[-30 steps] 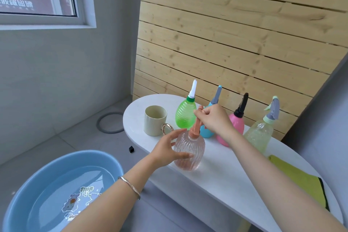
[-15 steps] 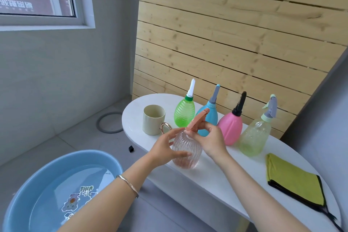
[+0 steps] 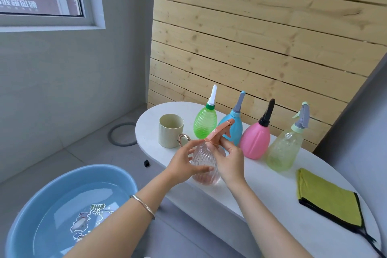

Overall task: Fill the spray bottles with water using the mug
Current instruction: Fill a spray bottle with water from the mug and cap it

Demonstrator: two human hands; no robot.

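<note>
The clear ribbed bottle (image 3: 204,159) is stood upright on the white tabletop (image 3: 261,192), near its front edge and in front of a row of four other spray bottles. Its body is clasped from the left by the left hand (image 3: 184,165), the thumb laid across the front and the fingers curled round the far side. The peach spray head (image 3: 219,130) on the neck is seen tilted. Its collar is pinched by the curled fingertips of the right hand (image 3: 229,159), which is pressed against the bottle's right side. Whether the head is screwed tight or loose cannot be told.

Just left of the left hand, the cream mug (image 3: 170,132) is set upright, its gold ring handle turned toward the fingers. Behind the hands, a green bottle (image 3: 205,122), a blue bottle (image 3: 234,126), a pink bottle (image 3: 254,141) and a pale yellow-green bottle (image 3: 283,150) are lined up from left to right. A yellow cloth (image 3: 328,199) is laid on the tabletop's right end. On the floor at lower left, a blue basin (image 3: 117,176) of water is placed.
</note>
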